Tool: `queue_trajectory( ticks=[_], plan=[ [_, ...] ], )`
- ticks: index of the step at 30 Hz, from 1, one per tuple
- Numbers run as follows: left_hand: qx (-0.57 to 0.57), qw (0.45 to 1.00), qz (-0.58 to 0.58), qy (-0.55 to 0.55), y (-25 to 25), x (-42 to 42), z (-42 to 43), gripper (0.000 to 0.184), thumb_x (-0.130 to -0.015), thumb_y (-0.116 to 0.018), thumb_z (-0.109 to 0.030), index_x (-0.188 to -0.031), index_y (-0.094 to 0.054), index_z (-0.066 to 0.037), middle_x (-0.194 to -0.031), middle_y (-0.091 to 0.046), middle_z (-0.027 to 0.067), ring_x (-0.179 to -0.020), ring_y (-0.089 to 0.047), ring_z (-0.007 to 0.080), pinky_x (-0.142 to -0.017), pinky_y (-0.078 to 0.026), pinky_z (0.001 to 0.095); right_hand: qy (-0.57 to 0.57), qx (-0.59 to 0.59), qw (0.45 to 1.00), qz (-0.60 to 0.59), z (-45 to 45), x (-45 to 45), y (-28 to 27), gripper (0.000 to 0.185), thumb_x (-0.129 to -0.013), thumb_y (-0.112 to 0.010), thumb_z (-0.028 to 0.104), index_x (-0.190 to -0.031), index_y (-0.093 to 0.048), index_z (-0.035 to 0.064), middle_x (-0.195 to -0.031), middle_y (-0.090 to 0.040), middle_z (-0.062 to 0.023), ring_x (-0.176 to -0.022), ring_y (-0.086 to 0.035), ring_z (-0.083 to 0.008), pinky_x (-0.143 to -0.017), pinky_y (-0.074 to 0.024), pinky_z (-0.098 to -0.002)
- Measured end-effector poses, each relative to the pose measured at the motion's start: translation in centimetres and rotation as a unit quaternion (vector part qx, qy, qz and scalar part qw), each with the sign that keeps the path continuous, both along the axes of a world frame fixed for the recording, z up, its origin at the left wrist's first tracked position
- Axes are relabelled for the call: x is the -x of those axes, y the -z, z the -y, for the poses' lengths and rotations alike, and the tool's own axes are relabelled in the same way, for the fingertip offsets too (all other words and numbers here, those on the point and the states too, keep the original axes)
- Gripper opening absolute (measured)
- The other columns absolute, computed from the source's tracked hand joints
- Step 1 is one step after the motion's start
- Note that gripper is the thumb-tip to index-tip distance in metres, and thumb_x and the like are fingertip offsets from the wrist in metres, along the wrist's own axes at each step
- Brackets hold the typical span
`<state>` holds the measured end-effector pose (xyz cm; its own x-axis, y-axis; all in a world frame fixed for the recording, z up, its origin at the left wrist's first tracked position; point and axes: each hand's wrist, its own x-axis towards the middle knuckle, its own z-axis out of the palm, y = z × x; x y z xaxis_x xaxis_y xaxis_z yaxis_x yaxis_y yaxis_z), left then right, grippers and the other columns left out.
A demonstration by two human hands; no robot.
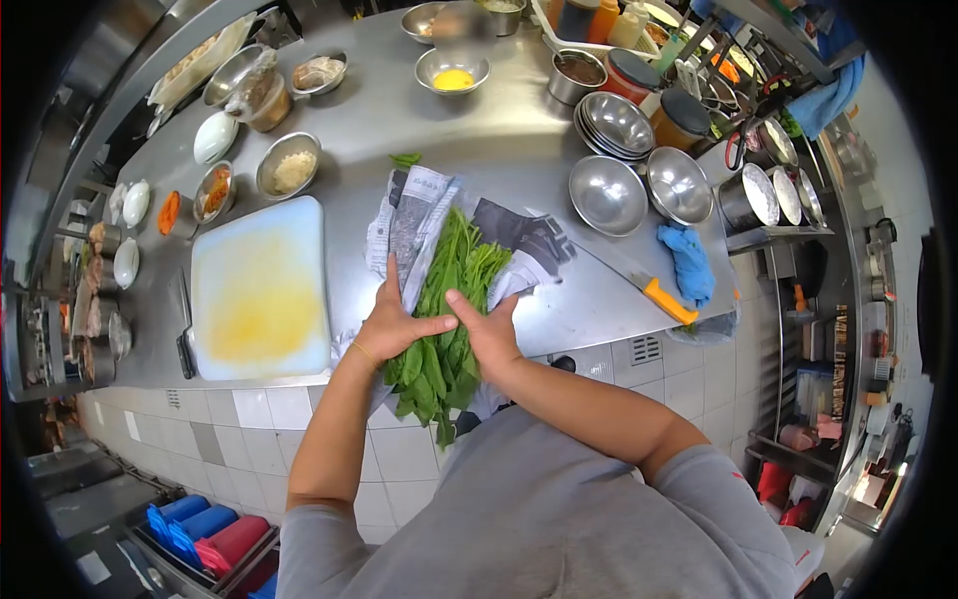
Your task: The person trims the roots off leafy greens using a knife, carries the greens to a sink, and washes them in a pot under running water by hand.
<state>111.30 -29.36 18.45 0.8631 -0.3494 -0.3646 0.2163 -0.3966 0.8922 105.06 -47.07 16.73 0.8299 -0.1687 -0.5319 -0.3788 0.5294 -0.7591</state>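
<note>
A long bunch of leafy greens (436, 361) lies in opened newspaper (419, 215) at the table's front edge, its leaf ends hanging toward me and its stems pointing away. My left hand (391, 324) holds the bunch from the left, thumb across the top. From the right side my right hand (487, 337) grips it too, its thumb close to the left one. Both hands' fingers are partly hidden by the paper and leaves. More newspaper (524, 240) spreads to the right of the stems. A loose green leaf (405, 159) rests beyond the paper.
Left stands a stained white cutting board (261, 290) beside a black-handled knife (185, 329). On the right lie an orange-handled knife (667, 298), a blue cloth (687, 266) and metal bowls (607, 195). Farther back are a bowl with yellow contents (452, 80) and several containers.
</note>
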Motion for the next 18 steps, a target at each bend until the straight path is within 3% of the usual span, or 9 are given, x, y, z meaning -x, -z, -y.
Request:
queue_trajectory(
  ticks=[3, 4, 6, 8, 9, 12, 14, 16, 18],
  plan=[
    [-0.027, 1.0, 0.013, -0.003, 0.1, 0.4, 0.2, 0.157, -0.063, -0.102, -0.047, -0.166, 0.002, 0.011, -0.166, -0.034, 0.0341, -0.158, -0.032, 0.038, -0.129, -0.026, 0.0379, 0.029, 0.041, 0.998, -0.037, -0.9, -0.8, -1.7, 0.115, -0.087, -0.089, 0.029, -0.157, -0.005, -0.0108, -0.154, -0.041, -0.0304, -0.138, -0.051, -0.0338, -0.111, -0.0492, -0.0429],
    [0.019, 1.0, 0.006, -0.008, 0.6, 0.6, -0.1, 0.15, -0.066, -0.1, -0.041, -0.168, -0.002, 0.008, -0.163, -0.039, 0.0307, -0.154, -0.038, 0.037, -0.127, -0.03, 0.0391, 0.035, 0.043, 0.998, -0.032, -0.7, -1.0, -1.8, 0.115, -0.087, -0.089, 0.029, -0.157, -0.005, -0.0108, -0.154, -0.041, -0.0304, -0.138, -0.051, -0.0338, -0.111, -0.0492, -0.0429],
    [0.104, 0.994, -0.026, -0.034, -0.5, 1.2, 0.7, 0.13, -0.072, -0.096, -0.027, -0.167, -0.014, 0.003, -0.156, -0.049, 0.0229, -0.145, -0.049, 0.034, -0.122, -0.038, 0.0411, -0.065, 0.142, 0.988, -0.011, 0.2, -1.2, -2.2, 0.117, -0.086, -0.088, 0.031, -0.156, -0.007, -0.0148, -0.154, -0.041, -0.0325, -0.14, -0.049, -0.0343, -0.111, -0.0489, -0.0416],
    [0.152, 0.985, -0.044, -0.067, -1.2, 2.9, 1.5, 0.109, -0.076, -0.092, -0.015, -0.163, -0.028, 0.0, -0.148, -0.056, 0.0164, -0.135, -0.057, 0.0303, -0.116, -0.045, 0.042, -0.07, 0.182, 0.979, 0.067, 0.8, -0.7, -2.3, 0.095, -0.084, -0.088, 0.026, -0.145, -0.027, -0.0129, -0.143, -0.05, -0.0303, -0.133, -0.055, -0.0375, -0.111, -0.0472, -0.0428],
    [0.163, 0.983, -0.033, -0.079, -0.3, 3.3, 1.6, 0.099, -0.077, -0.09, -0.01, -0.159, -0.034, 0.0, -0.145, -0.058, 0.0141, -0.13, -0.059, 0.0286, -0.114, -0.047, 0.0422, -0.064, 0.239, 0.967, 0.068, 1.1, -0.5, -3.3, 0.092, -0.085, -0.088, 0.028, -0.144, -0.029, -0.0123, -0.142, -0.051, -0.0303, -0.133, -0.054, -0.0385, -0.112, -0.046, -0.0439],
    [0.188, 0.975, 0.029, -0.113, -2.4, 4.7, 4.4, 0.095, -0.076, -0.09, -0.009, -0.155, -0.039, 0.0, -0.143, -0.059, 0.0142, -0.128, -0.06, 0.0281, -0.112, -0.047, 0.0413, -0.081, 0.313, 0.943, 0.076, 3.5, -0.1, -5.4, 0.095, -0.085, -0.087, 0.033, -0.145, -0.03, -0.0124, -0.141, -0.049, -0.0306, -0.136, -0.052, -0.0408, -0.115, -0.0428, -0.0452],
    [0.194, 0.975, 0.04, -0.101, -4.1, 4.9, 6.7, 0.096, -0.075, -0.091, -0.009, -0.155, -0.039, 0.0, -0.142, -0.06, 0.0142, -0.127, -0.06, 0.0279, -0.112, -0.048, 0.0416, -0.048, 0.316, 0.94, 0.121, 5.9, 0.6, -7.1, 0.1, -0.084, -0.087, 0.032, -0.149, -0.025, -0.0125, -0.144, -0.048, -0.0295, -0.138, -0.05, -0.0397, -0.117, -0.041, -0.0438],
    [0.189, 0.976, 0.045, -0.099, -5.9, 5.5, 8.9, 0.096, -0.075, -0.091, -0.008, -0.155, -0.038, 0.0, -0.141, -0.061, 0.0145, -0.126, -0.061, 0.0283, -0.112, -0.047, 0.0423, -0.042, 0.248, 0.952, 0.172, 8.3, 1.9, -9.5, 0.111, -0.085, -0.088, 0.027, -0.157, -0.012, -0.011, -0.158, -0.036, -0.0305, -0.149, -0.039, -0.0373, -0.123, -0.0344, -0.0419],
    [0.205, 0.974, 0.065, -0.072, -7.4, 6.0, 12.2, 0.1, -0.074, -0.093, -0.008, -0.156, -0.036, 0.0, -0.142, -0.06, 0.0145, -0.127, -0.06, 0.0286, -0.113, -0.046, 0.0422, -0.017, 0.258, 0.952, 0.166, 11.3, 3.9, -11.6, 0.112, -0.085, -0.088, 0.028, -0.157, -0.012, -0.0102, -0.155, -0.041, -0.0302, -0.147, -0.043, -0.0363, -0.121, -0.0376, -0.0412]
  ],
)
